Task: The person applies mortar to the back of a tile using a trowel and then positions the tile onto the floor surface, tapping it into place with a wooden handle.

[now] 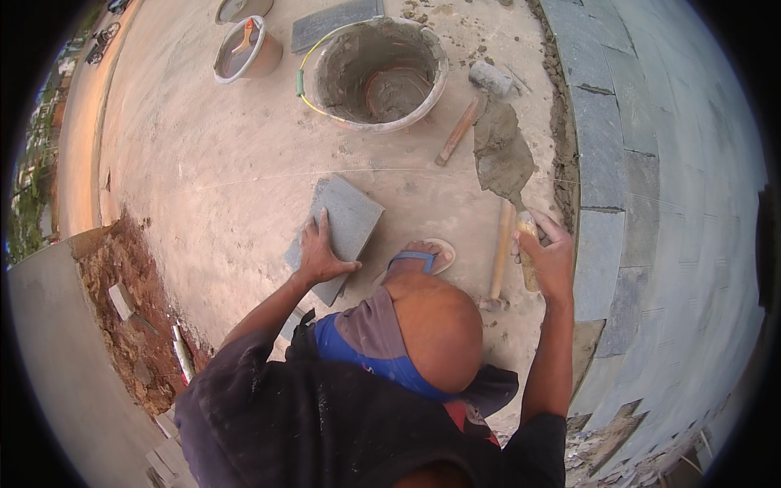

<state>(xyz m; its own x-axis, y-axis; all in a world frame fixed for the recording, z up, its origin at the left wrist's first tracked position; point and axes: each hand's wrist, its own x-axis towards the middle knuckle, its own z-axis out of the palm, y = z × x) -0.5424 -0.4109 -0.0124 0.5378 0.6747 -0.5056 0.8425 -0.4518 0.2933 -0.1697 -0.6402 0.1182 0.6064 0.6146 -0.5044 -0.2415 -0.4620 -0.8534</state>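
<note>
My left hand (321, 254) lies with spread fingers on a grey stone tile (351, 213), thumb toward its near right edge. At least one more tile shows beneath it. My right hand (545, 254) is closed around the handle of a trowel (530, 264). The trowel's blade points away from me, covered by a thick heap of wet grey mortar (500, 150). Just left of my right hand, a wooden-handled hammer (502, 248) lies on the ground. Beyond it, another wooden handle (458, 134) lies partly behind the mortar, near a grey mortar-caked lump (490, 78).
A large mortar bucket (325, 77) with a yellow handle stands ahead. Farther left is a smaller bucket (268, 58) with an orange-handled tool. A flat grey slab (313, 28) lies behind them. A tiled wall (598, 146) runs along the right; a string crosses the ground. My sandalled foot is between my hands.
</note>
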